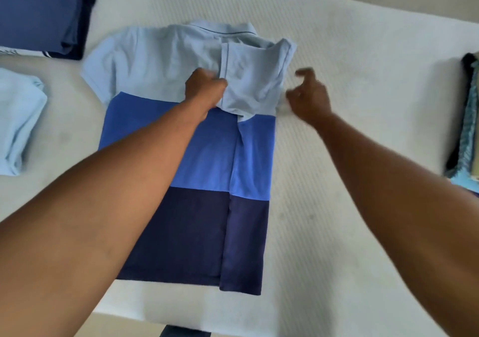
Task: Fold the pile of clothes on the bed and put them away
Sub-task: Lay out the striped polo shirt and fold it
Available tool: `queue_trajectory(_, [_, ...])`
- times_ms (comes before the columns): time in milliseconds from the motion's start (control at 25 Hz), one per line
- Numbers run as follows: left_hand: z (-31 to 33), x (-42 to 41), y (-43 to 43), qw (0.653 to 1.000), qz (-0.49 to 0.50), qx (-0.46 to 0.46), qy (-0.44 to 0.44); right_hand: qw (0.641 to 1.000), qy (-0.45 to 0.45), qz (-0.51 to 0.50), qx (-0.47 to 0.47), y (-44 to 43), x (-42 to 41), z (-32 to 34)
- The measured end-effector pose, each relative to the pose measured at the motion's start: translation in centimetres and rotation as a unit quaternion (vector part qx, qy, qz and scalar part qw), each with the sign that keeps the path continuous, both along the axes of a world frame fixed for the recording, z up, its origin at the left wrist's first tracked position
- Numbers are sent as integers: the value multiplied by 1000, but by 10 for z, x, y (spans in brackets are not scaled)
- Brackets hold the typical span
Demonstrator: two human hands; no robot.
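Observation:
A polo shirt (207,155) in three bands, pale blue, mid blue and navy, lies face down on the white bed (350,103), collar at the far end. Its right side and sleeve (254,77) are folded in over the back. My left hand (204,90) grips the edge of that folded sleeve near the shirt's middle. Just off the shirt's right edge, my right hand (308,95) hovers with loosely curled fingers and holds nothing.
Folded dark blue clothes (44,12) are stacked at the far left. A folded pale blue garment (18,119) lies below them. More clothes (466,124) are piled at the right edge. The bed's near edge runs below the shirt hem.

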State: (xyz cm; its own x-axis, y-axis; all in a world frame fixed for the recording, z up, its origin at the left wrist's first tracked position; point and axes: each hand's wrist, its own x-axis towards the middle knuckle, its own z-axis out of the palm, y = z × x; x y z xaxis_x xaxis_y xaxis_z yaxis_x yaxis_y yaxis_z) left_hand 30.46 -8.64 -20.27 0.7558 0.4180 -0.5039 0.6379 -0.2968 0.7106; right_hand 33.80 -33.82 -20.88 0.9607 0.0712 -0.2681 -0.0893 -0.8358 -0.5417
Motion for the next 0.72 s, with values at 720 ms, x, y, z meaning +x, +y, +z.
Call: queue_trajectory(720, [-17, -18, 3, 991, 118, 35, -53, 984, -67, -70, 150, 43, -2, -26])
